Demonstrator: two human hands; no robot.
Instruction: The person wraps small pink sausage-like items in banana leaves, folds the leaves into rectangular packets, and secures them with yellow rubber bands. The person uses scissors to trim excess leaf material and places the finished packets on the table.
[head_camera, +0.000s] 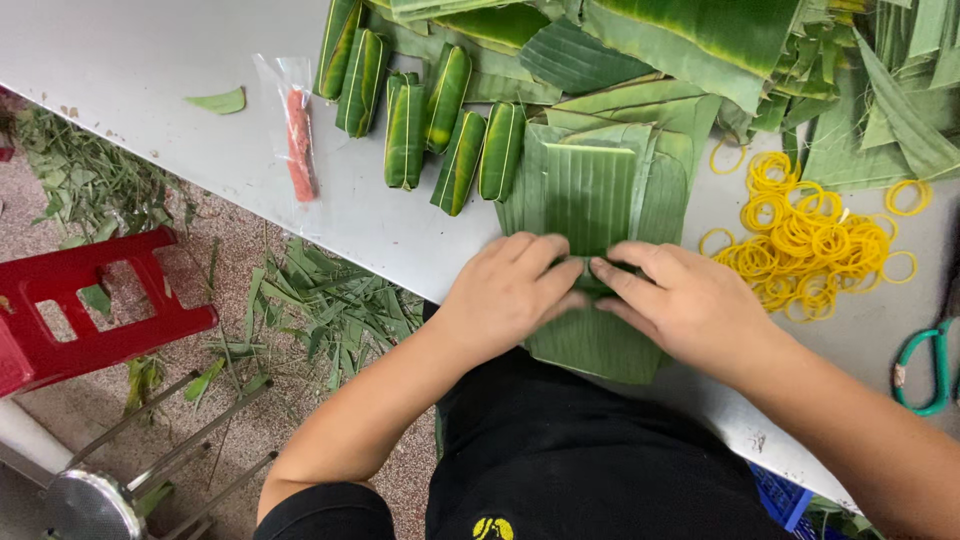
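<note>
Banana leaf sheet (590, 200): laid flat at the table (150, 70) edge, pressed down by left hand (510, 290) and right hand (690, 305), fingers together, flat upon its fold. Left of it, finished bundles (430, 125) were ranked; right of it, yellow rubber bands (810, 245) were heaped within reach.

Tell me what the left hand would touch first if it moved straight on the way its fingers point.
The left hand points rightward; it would probably meet the fingertips of the right hand first, above the folded leaf.
</note>
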